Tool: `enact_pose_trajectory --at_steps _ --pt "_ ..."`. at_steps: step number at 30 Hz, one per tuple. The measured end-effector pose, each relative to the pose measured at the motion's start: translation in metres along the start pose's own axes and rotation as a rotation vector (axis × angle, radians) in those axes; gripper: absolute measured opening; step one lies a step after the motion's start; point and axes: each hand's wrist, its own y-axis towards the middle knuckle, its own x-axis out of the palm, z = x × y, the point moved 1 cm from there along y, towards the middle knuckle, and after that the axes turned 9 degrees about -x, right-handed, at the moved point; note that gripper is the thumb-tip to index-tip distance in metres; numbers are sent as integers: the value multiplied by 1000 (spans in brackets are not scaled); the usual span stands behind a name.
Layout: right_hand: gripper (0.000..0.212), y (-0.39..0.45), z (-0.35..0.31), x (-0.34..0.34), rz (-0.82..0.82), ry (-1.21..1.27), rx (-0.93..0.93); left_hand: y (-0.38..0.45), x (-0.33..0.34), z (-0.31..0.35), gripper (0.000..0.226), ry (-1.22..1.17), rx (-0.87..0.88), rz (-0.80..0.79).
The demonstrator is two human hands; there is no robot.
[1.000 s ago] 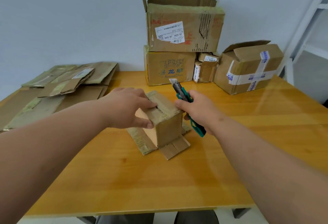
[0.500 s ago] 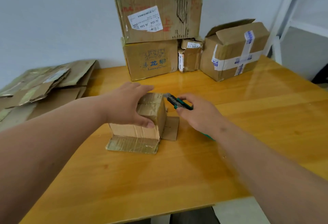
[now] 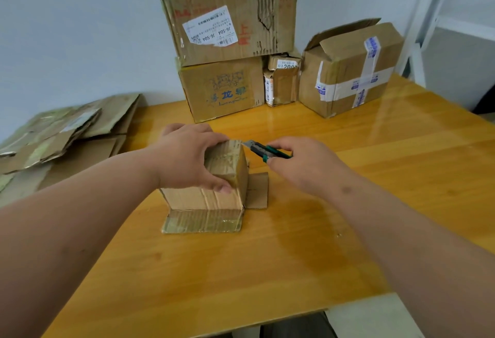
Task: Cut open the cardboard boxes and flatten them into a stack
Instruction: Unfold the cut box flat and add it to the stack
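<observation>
A small taped cardboard box [image 3: 214,193] stands on the wooden table [image 3: 267,270] with its lower flaps spread flat on the wood. My left hand [image 3: 190,161] grips the box's top, thumb on the near face and fingers over the far side. My right hand [image 3: 297,163] holds a green utility knife [image 3: 265,150], its blade tip at the box's top right edge. A stack of flattened cardboard [image 3: 61,136] lies at the left of the table.
Unopened boxes stand against the wall: a large torn box [image 3: 230,16] on a printed box [image 3: 225,91], a small box [image 3: 281,80], and a box with white tape [image 3: 351,69]. A white frame [image 3: 428,16] rises at the right. The table's near edge is close.
My left hand turned the small box so a long side faces me. My right hand brought the knife down from upright to the box's top right edge.
</observation>
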Motion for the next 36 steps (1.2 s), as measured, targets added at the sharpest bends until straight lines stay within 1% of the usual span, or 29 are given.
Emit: enact_pose_trajectory --at_steps 3,7,12,26,31,36 --pt "33 -1 -6 -3 -16 -43 4 0 1 4 123 3 -20 16" --pt "26 2 -14 -5 -6 -161 12 -2 -1 10 124 2 -54 18" --pt "23 6 -18 -6 19 -287 42 -7 0 12 122 -40 -86 13" --pt "29 7 -21 -7 -29 -220 36 -5 1 12 127 -42 -107 2" --pt "28 8 -22 -9 -43 -182 30 -5 1 13 127 -25 -105 6" --pt "24 13 -22 -4 -30 -204 28 -4 -1 14 128 -24 -116 1"
